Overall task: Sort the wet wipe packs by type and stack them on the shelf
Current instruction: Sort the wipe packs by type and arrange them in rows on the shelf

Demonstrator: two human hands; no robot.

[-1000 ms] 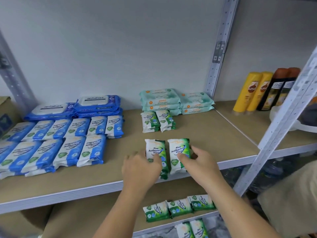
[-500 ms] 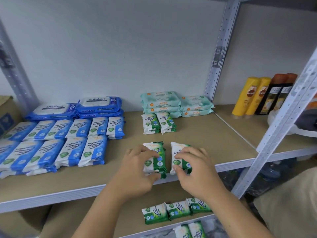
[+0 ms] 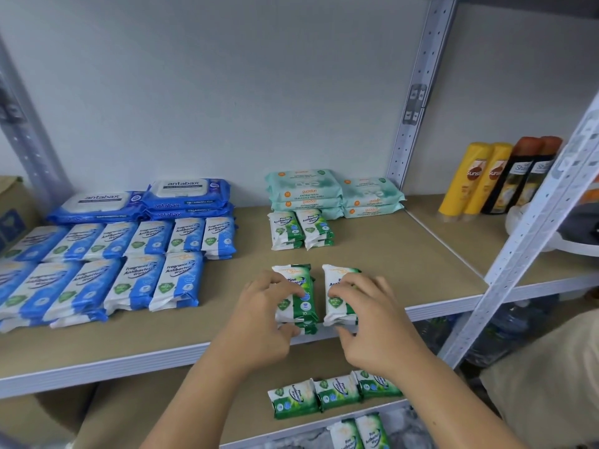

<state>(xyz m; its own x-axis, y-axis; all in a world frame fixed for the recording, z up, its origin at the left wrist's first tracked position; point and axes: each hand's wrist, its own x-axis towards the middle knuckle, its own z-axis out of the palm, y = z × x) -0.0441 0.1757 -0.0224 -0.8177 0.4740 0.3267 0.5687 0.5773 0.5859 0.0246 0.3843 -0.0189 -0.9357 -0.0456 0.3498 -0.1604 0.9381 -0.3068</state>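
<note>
Grey-white wall backed a metal shelving unit whose tan shelf board carried the sorted goods. Near the front edge of that board, about its middle, two short piles of green pine wipe packs lay side by side with a narrow gap between them. The left hand was curled over the left green pile, fingertips on the top pack and thumb tucked at the pile's near end, gripping it. The right hand was closed the same way over the right green pile, thumb under the near end by the board's lip.

Behind those piles on the board, another pair of green stacks stood just in front of the mint guardian packs, which were stacked against the wall. Toward the board's left end lay two rows of blue fragrance-free packs, with the big antabax packs behind them at the wall. Beyond the board's right end, past an upright post, yellow bottles and dark bottles stood on the neighbouring shelf.

Below the board, on a lower shelf, three loose green packs lay in a row, and more showed beneath them.
</note>
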